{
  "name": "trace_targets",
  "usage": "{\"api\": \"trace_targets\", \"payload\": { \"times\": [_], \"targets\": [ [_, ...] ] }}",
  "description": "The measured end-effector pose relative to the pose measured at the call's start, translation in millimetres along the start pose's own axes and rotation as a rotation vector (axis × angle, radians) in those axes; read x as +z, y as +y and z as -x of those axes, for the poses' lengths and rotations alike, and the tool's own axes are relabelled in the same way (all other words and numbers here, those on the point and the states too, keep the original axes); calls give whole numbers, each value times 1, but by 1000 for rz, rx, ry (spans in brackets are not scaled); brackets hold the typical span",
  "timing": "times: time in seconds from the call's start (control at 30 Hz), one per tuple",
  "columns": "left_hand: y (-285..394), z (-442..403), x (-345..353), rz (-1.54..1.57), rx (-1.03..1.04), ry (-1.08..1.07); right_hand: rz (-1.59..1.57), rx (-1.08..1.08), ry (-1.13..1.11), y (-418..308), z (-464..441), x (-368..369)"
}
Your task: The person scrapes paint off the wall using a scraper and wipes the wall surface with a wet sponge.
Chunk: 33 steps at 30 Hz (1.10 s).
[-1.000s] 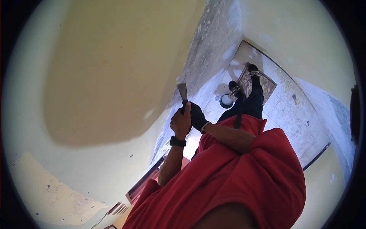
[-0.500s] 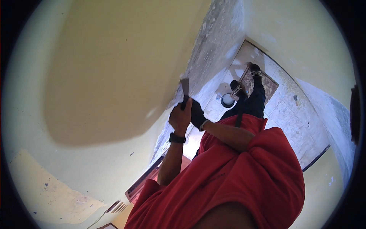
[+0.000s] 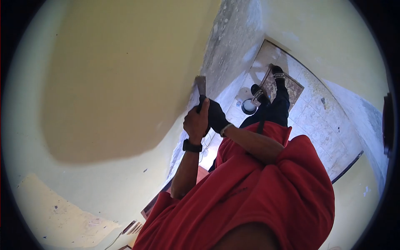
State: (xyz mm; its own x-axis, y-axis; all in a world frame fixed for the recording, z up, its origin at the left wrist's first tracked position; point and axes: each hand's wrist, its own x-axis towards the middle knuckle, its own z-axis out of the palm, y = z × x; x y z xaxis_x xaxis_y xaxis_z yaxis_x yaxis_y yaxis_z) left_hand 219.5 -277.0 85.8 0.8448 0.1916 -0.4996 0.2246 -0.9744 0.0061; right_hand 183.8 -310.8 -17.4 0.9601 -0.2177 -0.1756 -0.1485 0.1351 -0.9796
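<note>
A scraper [image 3: 201,86] with a flat metal blade points up, its tip at the border between the yellow paint [image 3: 125,83] and the rough grey strip of wall [image 3: 229,46]. My left hand [image 3: 196,123], bare and with a black watch at the wrist, is closed around the handle, thumb laid along it. Against it, my right hand [image 3: 217,116] in a black glove is also closed on the handle; its fingers are partly hidden. Whether the blade touches the wall is hard to tell.
My feet in black sandals [image 3: 278,74] stand on or beside a brown square board [image 3: 296,89] on the tiled floor [image 3: 321,129]. A round dark container [image 3: 249,106] with pale contents sits near them. A pale bare patch [image 3: 62,212] marks the wall at lower left.
Both hands and the scraper have moved up a little along the paint border. The blade now reaches higher on the wall. The grip looks the same.
</note>
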Motion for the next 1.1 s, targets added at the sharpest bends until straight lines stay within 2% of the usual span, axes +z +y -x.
{"api": "trace_targets", "payload": {
  "times": [0.07,0.1,0.13,0.2,0.27,0.3,0.33,0.4,0.43,0.53,0.57,0.6,0.67,0.7,0.73,0.8,0.83,0.87,0.93,0.97,1.0,1.1],
  "targets": [
    [-15,10,15,-38,12,48,-261,220,-91,12,19,5],
    [-20,15,16,-3,-4,38,-42,55,-44,9,28,6],
    [-22,11,16,-6,7,38,143,43,-91,9,28,8],
    [-21,11,8,30,9,26,-367,551,-205,-38,17,-14],
    [-5,2,0,-70,55,77,-74,1,-16,10,4,11],
    [5,0,-8,-41,32,63,-242,90,-40,3,-3,5],
    [8,4,-11,-11,8,42,-239,97,-54,2,5,9],
    [-8,4,-1,-32,-7,52,-125,-61,121,6,10,21],
    [-21,7,3,-67,-33,52,-179,95,4,14,18,25],
    [-22,11,4,-29,-10,42,-114,187,-62,6,21,19],
    [-16,5,4,-28,12,55,26,75,-61,-2,13,10],
    [-4,-4,0,-26,10,58,32,-84,41,-5,0,7],
    [12,-12,-7,0,9,10,-147,89,-76,-20,-13,-17],
    [14,-6,-6,-19,55,84,-55,-92,29,-13,-11,-14],
    [13,-6,-2,-11,74,96,-18,-172,93,11,-3,1],
    [-11,3,12,-24,25,45,-245,310,-121,-1,10,-4],
    [-16,2,17,12,28,55,-109,260,-129,-6,12,-6],
    [-9,-2,15,9,42,54,-109,258,-115,-5,6,-8],
    [7,-10,9,15,66,63,8,-33,4,3,-9,-13],
    [22,-9,2,22,103,92,-47,49,-69,-14,-19,-31],
    [24,-9,1,24,96,94,-240,292,-165,-42,-23,-48],
    [19,-4,6,-29,79,76,-57,55,-76,0,-13,-24]
  ]
}}
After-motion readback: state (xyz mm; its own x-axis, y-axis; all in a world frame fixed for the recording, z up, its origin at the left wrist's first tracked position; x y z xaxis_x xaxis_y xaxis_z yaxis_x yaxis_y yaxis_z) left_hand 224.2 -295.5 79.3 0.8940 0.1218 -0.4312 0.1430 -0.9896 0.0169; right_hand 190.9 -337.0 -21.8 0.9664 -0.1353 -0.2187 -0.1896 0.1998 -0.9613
